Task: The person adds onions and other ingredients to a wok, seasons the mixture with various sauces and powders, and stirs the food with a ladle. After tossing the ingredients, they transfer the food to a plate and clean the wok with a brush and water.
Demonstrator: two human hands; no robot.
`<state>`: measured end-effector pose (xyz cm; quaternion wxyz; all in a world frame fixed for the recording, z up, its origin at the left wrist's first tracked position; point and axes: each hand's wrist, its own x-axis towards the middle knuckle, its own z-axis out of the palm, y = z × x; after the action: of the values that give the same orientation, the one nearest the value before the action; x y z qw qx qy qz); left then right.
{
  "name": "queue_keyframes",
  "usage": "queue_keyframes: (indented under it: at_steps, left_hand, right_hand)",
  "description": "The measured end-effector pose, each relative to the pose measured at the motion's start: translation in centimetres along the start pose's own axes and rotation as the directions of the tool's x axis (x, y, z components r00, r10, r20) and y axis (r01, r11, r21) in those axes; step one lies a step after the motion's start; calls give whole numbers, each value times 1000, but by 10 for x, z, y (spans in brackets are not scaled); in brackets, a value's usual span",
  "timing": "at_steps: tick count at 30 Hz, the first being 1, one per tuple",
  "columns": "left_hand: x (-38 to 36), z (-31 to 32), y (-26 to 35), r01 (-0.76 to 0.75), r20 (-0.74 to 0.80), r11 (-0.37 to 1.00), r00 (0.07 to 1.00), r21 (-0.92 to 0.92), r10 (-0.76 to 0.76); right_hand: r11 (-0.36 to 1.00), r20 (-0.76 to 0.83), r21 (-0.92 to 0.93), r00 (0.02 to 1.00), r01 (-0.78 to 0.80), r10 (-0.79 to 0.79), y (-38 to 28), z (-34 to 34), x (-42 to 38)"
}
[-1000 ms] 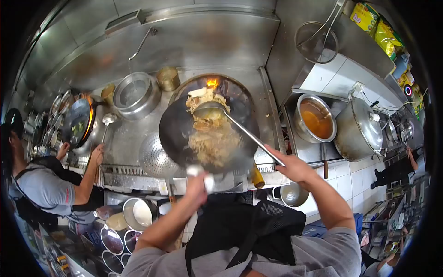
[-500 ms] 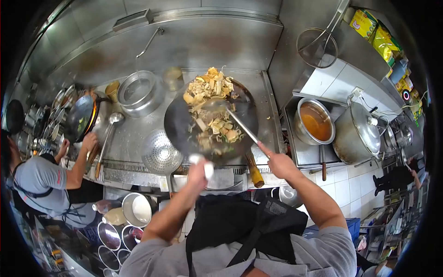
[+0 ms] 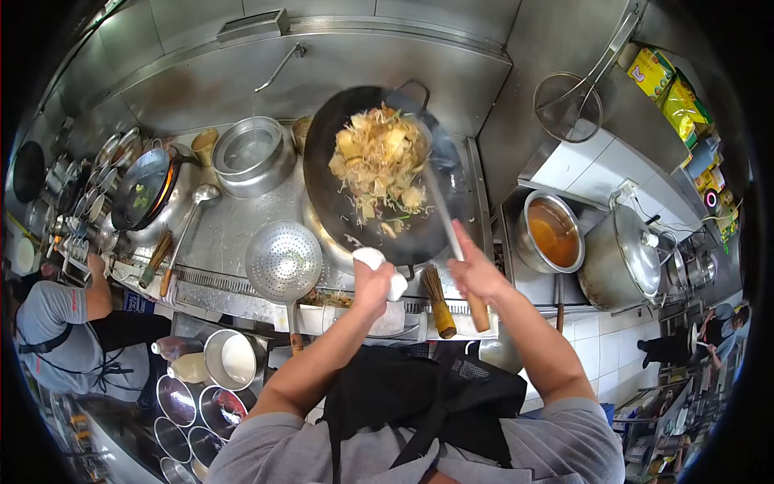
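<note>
A large dark wok (image 3: 322, 161) sits in front of me, lifted and tilted off the burner. Noodle-like strands, pale-gold pieces and bits of green make up the food (image 3: 379, 161) in it. Through a folded white cloth (image 3: 368, 257), my left hand (image 3: 373, 284) grips the wok's near edge. My right hand (image 3: 477, 277) is wrapped around the wooden-ended handle of a long metal ladle (image 3: 440, 198). The ladle's head is at the food's right side, blurred and partly hidden by steam. A bamboo brush (image 3: 441, 310) lies between my hands at the stove's front edge.
Left of the wok are a perforated strainer (image 3: 284, 260), a metal pot (image 3: 250, 161) and another ladle (image 3: 206, 193). A co-worker (image 3: 68, 323) stands at far left near a second wok (image 3: 143, 189). At right are an orange-brown liquid pot (image 3: 553, 231) and a lidded stockpot (image 3: 621, 256).
The wok has risen and tilted, and the food has gathered into one heap. My right hand has dropped slightly with the ladle handle. The co-worker's hand has left the second wok.
</note>
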<state>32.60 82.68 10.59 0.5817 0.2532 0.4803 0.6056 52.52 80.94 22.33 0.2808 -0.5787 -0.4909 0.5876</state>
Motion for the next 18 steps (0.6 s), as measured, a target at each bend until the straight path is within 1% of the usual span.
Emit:
queue_keyframes:
  at_steps: [1,2,3,4,5,6,7,8,9,10,11,13,14,15,17,18]
  left_hand:
    - [6,0,10,47,58,998,997,-51,-44]
    - [14,-3,20,150,103,986,984,-74,-143]
    - [20,-10,24,255,147,962,960,-93,-240]
    - [21,-18,22,384,108,914,922,-127,-372]
    - [10,-25,17,388,76,915,921,-110,-381]
    - [3,-30,17,413,66,898,911,-148,-408]
    - [-2,-34,14,445,57,875,895,-188,-443]
    - [-2,-35,13,480,29,854,874,-201,-485]
    - [-3,-30,21,513,5,830,851,-218,-524]
    - [13,-31,10,540,110,828,842,-152,-529]
    - [29,-28,0,537,116,830,843,-153,-525]
    - [56,-13,-8,530,6,848,848,3,-530]
    - [81,-21,-25,523,70,852,851,-22,-520]
    - [75,-29,-26,524,70,852,850,-15,-522]
    - [48,-44,-32,436,63,885,900,-161,-432]
    - [29,-55,-43,376,21,899,924,-225,-382]
  right_hand:
    - [944,168,289,979,-162,117,-6,6,2]
    - [845,290,486,953,-223,85,3,-6,19]
    - [700,399,647,916,-303,28,4,-10,29]
    - [700,407,642,913,-313,35,11,-9,29]
    - [908,313,368,946,-200,81,17,-6,31]
    - [994,207,40,974,-99,89,20,0,32]
    - [993,210,45,972,-113,102,26,-4,32]
    - [879,91,-470,995,79,-41,34,-11,28]
    - [479,70,-861,972,172,-223,40,-15,24]
    - [477,69,-862,972,170,-223,37,-13,26]
    - [459,61,-880,988,119,-140,30,-10,29]
    - [413,35,-911,999,20,30,17,2,36]
    - [470,38,-883,996,-3,78,21,9,42]
    - [475,37,-880,996,-5,78,31,9,37]
    - [407,121,-902,990,143,-79,46,-11,23]
    - [399,126,-911,991,99,41,42,-37,16]
